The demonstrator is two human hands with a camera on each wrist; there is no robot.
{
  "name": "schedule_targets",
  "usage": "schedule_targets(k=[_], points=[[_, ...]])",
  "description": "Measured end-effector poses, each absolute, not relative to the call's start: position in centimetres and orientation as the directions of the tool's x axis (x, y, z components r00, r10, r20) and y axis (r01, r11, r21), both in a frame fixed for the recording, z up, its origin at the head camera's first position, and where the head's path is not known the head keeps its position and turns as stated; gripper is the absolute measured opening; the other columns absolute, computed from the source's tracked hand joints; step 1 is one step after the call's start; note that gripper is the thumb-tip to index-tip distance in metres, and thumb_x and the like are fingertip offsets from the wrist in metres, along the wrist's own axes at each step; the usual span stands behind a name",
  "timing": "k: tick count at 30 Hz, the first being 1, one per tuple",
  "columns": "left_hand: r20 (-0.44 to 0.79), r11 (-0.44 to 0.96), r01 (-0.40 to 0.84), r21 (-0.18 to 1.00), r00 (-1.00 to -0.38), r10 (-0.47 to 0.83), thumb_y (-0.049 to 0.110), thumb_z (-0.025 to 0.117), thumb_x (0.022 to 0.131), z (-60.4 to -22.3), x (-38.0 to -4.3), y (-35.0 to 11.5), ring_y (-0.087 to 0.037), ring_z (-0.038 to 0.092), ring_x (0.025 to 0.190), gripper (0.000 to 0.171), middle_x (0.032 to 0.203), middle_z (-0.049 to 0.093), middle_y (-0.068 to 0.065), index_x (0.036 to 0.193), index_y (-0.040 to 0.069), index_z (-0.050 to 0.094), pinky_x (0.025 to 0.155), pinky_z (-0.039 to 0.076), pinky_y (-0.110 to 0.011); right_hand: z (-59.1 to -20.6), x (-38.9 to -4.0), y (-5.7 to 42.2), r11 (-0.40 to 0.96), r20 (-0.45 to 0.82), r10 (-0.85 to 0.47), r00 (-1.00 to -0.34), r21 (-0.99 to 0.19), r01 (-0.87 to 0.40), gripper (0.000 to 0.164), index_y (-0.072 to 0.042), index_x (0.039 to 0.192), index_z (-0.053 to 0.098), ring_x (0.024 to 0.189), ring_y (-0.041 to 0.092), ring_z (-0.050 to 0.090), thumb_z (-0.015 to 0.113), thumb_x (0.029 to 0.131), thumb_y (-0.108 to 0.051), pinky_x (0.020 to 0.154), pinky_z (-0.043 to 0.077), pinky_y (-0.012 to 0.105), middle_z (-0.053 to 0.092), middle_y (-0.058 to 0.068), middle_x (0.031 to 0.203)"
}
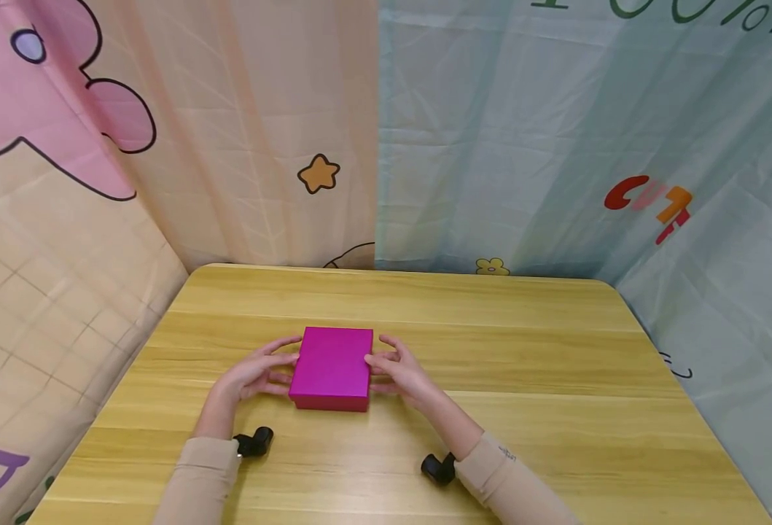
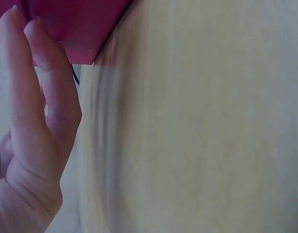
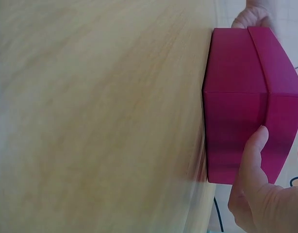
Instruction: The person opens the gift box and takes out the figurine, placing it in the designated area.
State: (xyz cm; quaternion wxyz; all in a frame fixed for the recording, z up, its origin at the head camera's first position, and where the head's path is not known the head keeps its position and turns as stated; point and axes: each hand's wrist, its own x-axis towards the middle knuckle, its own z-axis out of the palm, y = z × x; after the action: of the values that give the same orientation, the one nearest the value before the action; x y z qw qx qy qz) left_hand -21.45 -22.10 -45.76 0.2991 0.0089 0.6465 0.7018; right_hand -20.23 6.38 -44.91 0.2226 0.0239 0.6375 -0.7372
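A magenta lidded box (image 1: 333, 362) sits flat on the wooden table; in the right wrist view a seam runs between its lid (image 3: 283, 65) and its base (image 3: 234, 128). At the box's left side is my left hand (image 1: 257, 373), fingers spread and nearly straight, fingertips at the wall. In the left wrist view two of its fingers (image 2: 52, 73) reach up to the box. Across from it, my right hand (image 1: 404, 373) lies along the right side. One fingertip of it (image 3: 260, 132) touches the wall by the seam. The box's contents are hidden.
The wooden table (image 1: 523, 350) has rounded far corners and extends on all sides of the box. Printed curtains (image 1: 490, 146) hang behind it and at both sides. A black wrist camera (image 1: 254, 442) is on the left wrist, another black camera (image 1: 438, 469) on the right.
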Motion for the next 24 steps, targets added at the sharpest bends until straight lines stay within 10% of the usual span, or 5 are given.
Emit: schedule_targets(k=[24], points=[[-0.376, 0.012, -0.420, 0.908, -0.800, 0.466, 0.014, 0.054, 0.091, -45.24, -21.39, -21.88, -0.025, 0.064, 0.083, 0.071, 0.099, 0.061, -0.008, 0.146, 0.006, 0.010, 0.074, 0.055, -0.041, -44.97, -20.70, 6.22, -0.065, -0.370, -0.321, -0.872, -0.910, 0.410, 0.060, -0.005, 0.138, 0.035, 0.081, 0.017, 0.056, 0.063, 0.085, -0.010, 0.070, 0.056, 0.034, 0.053, 0.010, 0.108]])
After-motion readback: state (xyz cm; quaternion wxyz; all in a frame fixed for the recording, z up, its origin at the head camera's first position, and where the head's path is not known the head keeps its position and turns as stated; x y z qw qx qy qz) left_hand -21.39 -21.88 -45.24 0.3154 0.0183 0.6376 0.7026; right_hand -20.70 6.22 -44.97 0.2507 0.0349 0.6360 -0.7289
